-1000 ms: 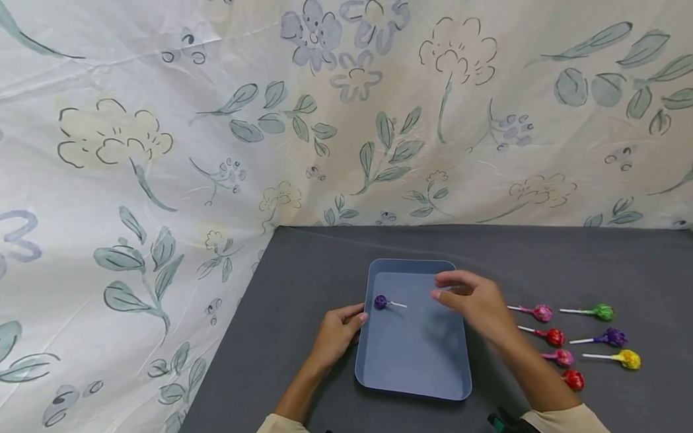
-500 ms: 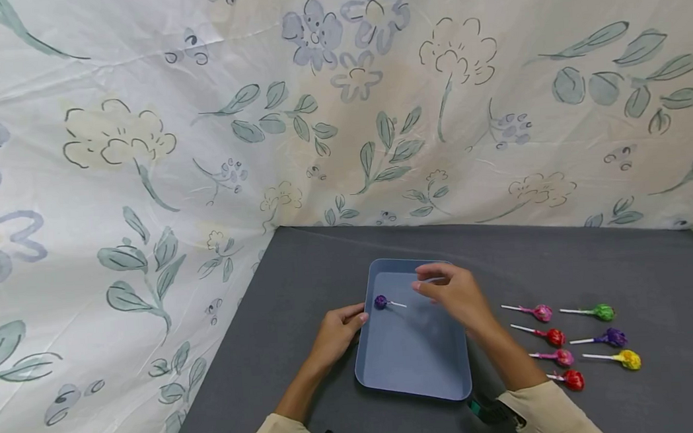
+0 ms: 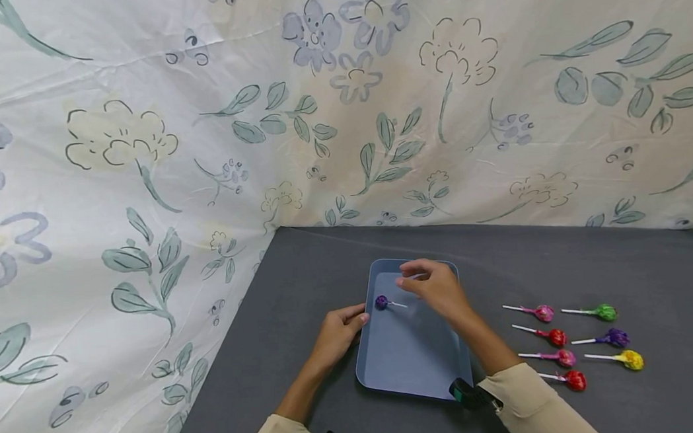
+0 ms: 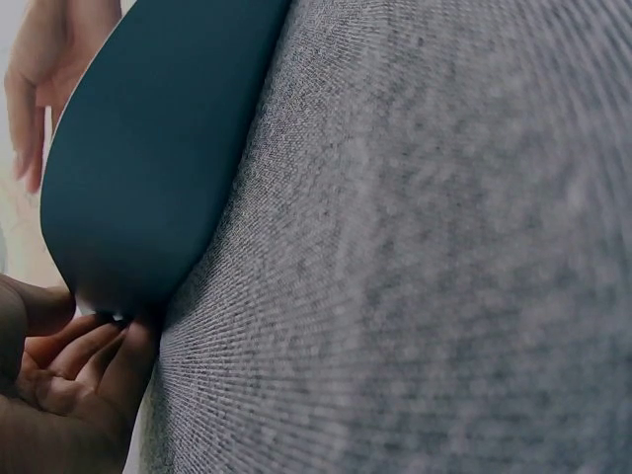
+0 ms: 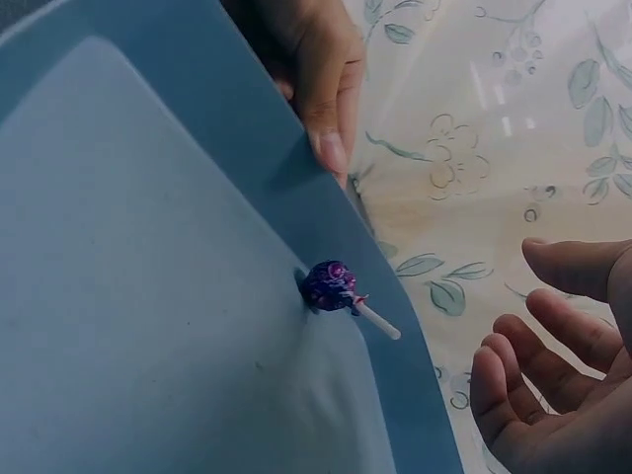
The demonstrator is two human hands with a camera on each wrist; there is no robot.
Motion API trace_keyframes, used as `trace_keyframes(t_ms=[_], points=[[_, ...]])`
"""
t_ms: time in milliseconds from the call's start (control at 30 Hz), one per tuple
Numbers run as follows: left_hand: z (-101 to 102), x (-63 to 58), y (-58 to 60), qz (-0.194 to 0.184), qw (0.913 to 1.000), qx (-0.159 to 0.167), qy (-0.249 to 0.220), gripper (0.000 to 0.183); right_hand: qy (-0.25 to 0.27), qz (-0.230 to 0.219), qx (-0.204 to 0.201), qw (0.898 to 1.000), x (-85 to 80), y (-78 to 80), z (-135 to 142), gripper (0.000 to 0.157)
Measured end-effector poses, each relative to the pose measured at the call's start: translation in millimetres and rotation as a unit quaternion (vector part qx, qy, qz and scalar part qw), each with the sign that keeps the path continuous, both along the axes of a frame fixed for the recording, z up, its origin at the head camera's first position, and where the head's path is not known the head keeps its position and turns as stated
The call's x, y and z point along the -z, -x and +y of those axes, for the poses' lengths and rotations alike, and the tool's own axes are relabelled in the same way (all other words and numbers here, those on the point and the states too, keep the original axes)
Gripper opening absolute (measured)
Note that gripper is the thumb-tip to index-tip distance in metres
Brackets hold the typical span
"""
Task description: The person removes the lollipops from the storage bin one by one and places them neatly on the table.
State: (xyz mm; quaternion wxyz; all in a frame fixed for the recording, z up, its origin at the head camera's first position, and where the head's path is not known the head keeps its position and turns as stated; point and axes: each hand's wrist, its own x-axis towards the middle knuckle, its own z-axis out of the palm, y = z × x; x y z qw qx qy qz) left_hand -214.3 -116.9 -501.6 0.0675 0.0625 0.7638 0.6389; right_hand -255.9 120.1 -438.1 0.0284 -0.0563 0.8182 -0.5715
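A blue rectangular tray (image 3: 412,365) lies on the grey cloth, with one purple lollipop (image 3: 381,302) inside near its left wall, white stick pointing right. My left hand (image 3: 337,333) grips the tray's left edge; the left wrist view has its thumb and fingers (image 4: 94,370) about the tray's outer wall. Above the upper part of the tray hovers my right hand (image 3: 437,290). Its fingers are loosely bent and apart from the thumb in the right wrist view, with nothing between them, and the lollipop (image 5: 331,286) lies a short way from them.
Right of the tray, several lollipops lie in two columns on the cloth (image 3: 654,277): pink (image 3: 544,313), red (image 3: 556,338), green (image 3: 606,312), purple (image 3: 618,337) and yellow (image 3: 632,360) among them. A floral curtain (image 3: 467,136) hangs behind and to the left.
My right hand has moved left over the tray, towards the purple lollipop, uncovering the sticks of the left column of lollipops. The left hand and the tray stay where they were.
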Motion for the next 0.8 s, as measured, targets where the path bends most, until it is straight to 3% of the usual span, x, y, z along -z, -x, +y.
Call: trace_keyframes(t_ms=[800], points=[[1.1,1.8,2.6,0.001,0.9999,0.002,-0.011,0.039,-0.088,-0.010,-0.014,0.996,26.0,28.0,-26.8,0.038]])
